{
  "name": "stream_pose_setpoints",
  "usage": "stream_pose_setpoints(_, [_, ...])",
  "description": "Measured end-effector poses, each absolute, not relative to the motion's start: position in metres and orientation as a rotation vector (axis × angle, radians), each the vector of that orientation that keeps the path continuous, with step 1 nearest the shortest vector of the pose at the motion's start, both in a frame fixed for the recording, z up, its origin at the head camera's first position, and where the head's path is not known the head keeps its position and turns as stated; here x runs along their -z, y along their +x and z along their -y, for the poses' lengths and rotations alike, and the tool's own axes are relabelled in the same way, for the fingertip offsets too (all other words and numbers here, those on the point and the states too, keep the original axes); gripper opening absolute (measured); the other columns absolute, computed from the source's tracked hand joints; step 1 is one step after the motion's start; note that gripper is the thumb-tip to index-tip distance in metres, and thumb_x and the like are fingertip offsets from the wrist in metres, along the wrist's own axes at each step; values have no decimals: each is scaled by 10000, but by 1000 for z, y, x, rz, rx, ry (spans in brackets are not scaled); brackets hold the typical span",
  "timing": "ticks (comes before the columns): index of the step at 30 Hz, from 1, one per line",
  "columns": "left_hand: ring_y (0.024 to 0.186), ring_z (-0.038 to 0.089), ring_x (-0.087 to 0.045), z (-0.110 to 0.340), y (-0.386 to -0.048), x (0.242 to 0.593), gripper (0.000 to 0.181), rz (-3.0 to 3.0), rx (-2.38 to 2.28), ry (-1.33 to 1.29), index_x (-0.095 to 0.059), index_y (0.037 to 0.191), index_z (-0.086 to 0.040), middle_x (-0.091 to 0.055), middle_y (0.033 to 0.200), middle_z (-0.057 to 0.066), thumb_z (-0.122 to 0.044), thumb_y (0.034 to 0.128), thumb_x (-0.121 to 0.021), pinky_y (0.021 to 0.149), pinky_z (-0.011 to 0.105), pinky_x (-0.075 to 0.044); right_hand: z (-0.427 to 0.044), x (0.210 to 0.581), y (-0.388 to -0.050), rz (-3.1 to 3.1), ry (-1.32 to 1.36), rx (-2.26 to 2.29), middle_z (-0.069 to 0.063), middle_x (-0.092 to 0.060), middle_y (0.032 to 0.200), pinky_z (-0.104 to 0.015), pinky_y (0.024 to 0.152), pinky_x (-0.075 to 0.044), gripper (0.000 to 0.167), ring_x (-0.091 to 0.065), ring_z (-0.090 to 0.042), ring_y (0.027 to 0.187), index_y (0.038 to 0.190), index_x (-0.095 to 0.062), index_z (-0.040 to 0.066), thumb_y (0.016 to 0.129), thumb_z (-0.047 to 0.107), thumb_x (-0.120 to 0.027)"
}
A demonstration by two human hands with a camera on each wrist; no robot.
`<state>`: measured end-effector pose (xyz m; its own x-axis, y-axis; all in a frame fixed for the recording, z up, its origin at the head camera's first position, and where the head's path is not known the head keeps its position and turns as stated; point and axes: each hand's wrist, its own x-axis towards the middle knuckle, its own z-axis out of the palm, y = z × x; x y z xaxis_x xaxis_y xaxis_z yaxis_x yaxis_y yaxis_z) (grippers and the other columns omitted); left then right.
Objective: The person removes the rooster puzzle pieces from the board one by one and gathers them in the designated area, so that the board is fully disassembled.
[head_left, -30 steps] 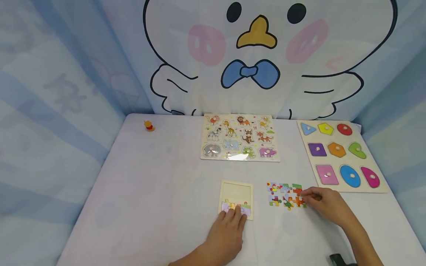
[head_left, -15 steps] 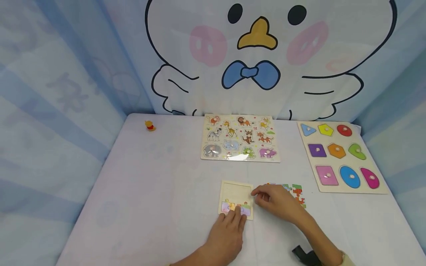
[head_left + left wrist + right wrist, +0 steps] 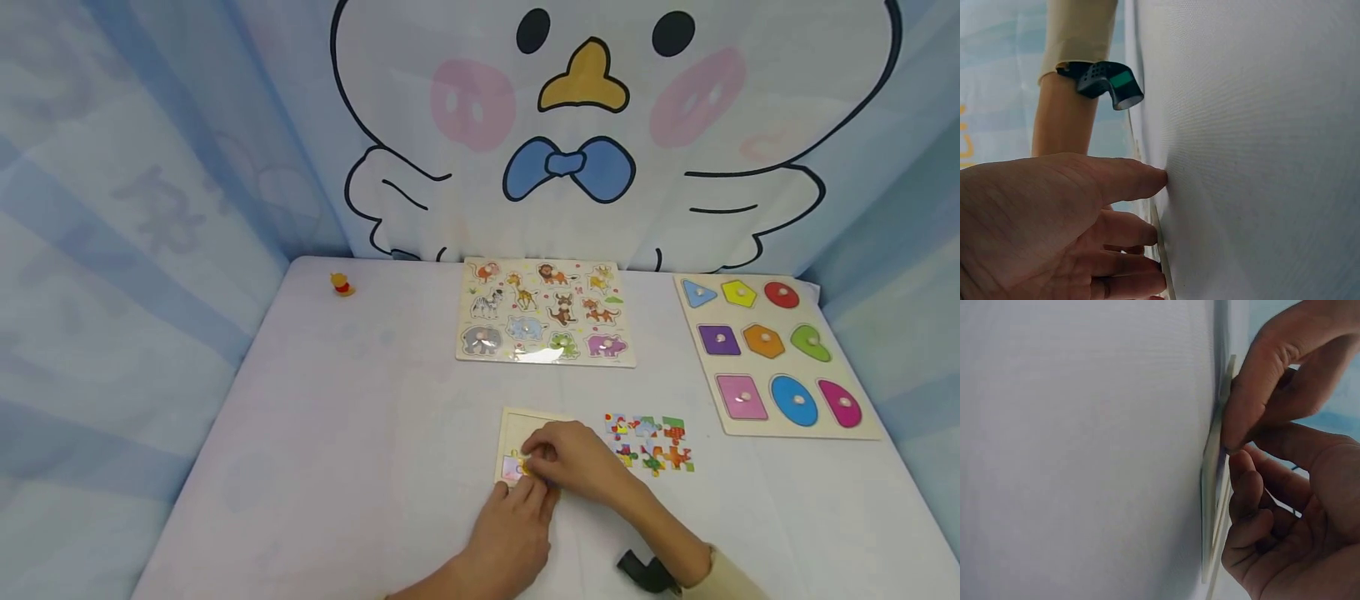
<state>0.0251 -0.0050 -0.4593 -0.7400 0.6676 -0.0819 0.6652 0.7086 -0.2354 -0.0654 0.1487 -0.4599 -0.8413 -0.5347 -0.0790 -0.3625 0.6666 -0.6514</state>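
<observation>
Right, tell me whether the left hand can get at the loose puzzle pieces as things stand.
Probably not straight across: the right hand and forearm lie between the left hand and the loose puzzle pieces, which are mostly uncovered.

No readable text or numbers

far: fabric backdrop (image 3: 622, 235) printed with a white cartoon figure (image 3: 480, 37), pink cheeks (image 3: 473, 105), yellow beak (image 3: 583, 82), blue bow tie (image 3: 568, 169) | left: blue-and-white draped curtain (image 3: 142, 250) | right: pale-blue striped curtain (image 3: 903, 258) | centre: white-covered table (image 3: 337, 433), far-left corner rounded, far edge beside backdrop | light: soft, diffuse
</observation>
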Motion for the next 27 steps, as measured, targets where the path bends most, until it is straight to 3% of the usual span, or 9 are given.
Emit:
stream_pose_setpoints(19, [1142, 142, -418, 5, 27, 456, 630, 2892, -365, -1127, -564, 1401, -170, -509, 1339, 21, -519, 881, -632, 684, 261, -350, -138, 462, -62, -2606, -609, 938, 130, -561, 708, -270, 610, -450, 24, -518, -60, 654, 851, -698, 147, 870, 157, -709])
stream_pose_setpoints(27, [1103, 121, -417, 4, 28, 454, 645, 2939, -368, -1117, -539, 1426, -171, -489, 1369, 8, -509, 885, -636, 668, 247, -340, -133, 462, -61, -2606, -554, 928, 105, -543, 684, -278, 590, -438, 77, -507, -81, 630, 817, -661, 162, 877, 144, -705])
